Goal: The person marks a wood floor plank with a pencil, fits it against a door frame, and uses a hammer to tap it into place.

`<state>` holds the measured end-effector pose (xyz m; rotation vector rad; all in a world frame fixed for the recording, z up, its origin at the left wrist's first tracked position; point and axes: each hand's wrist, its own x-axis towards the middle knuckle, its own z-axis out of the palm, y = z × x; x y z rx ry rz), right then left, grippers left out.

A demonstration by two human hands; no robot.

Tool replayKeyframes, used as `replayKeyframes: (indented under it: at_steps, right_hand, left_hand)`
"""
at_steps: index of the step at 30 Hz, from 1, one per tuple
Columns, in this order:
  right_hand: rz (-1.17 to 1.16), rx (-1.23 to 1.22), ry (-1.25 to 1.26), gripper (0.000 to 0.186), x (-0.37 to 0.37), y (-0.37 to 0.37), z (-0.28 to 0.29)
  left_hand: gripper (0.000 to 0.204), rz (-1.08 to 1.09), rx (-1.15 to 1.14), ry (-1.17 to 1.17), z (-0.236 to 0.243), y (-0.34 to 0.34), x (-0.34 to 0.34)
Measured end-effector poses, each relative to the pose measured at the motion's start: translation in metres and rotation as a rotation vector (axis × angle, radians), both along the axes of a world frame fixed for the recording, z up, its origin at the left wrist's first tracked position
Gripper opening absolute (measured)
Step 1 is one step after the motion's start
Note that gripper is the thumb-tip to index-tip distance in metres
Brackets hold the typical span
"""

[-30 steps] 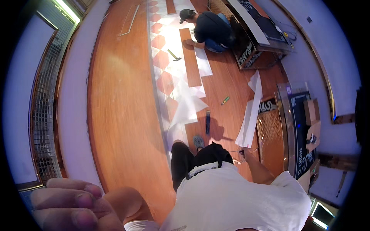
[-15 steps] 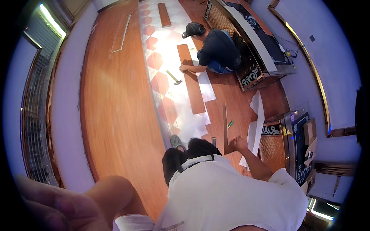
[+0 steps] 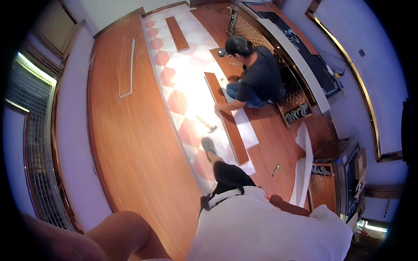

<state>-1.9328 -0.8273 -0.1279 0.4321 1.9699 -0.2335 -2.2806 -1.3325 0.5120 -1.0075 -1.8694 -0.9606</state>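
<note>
My right hand [image 3: 276, 200] is low beside my hip, partly hidden by my white shirt. Its fingers look curled, with a bit of something thin and reddish by them. My left hand [image 3: 50, 239] is raised close at the lower left, dark and smeared, its fingers unclear. Ahead, a co-worker in a dark shirt [image 3: 261, 74] squats and has a hand on a long brown floor plank [image 3: 228, 122]. A hammer [image 3: 206, 124] lies left of that plank. On the brown floor to the right lies a small green and yellow tool [image 3: 276, 170].
Laid brown flooring [image 3: 130, 143] spans the left, bordering red and white tiles [image 3: 178, 102]. A loose plank [image 3: 177, 35] lies farther off. White sheeting [image 3: 302, 174] curls at the right, beside a patterned cabinet [image 3: 322, 191]. A long counter [image 3: 300, 65] stands behind the co-worker.
I have stepped forward, and one foot is now farther out on the tiles. My right hand has drawn back to my hip. The plank that was by it no longer shows there.
</note>
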Motion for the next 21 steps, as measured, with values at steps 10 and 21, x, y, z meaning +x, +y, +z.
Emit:
replayKeyframes:
  at_steps: [10, 21]
  right_hand:
    - [-0.225, -0.241, 0.167, 0.033, -0.261, -0.043, -0.001]
    - [-0.013, -0.192, 0.411, 0.023, -0.522, -0.104, -0.125]
  left_hand:
    - [0.021, 0.122, 0.107, 0.125, 0.015, -0.021, -0.303]
    - [0.018, 0.133, 0.226, 0.163, -0.007, -0.077, -0.601]
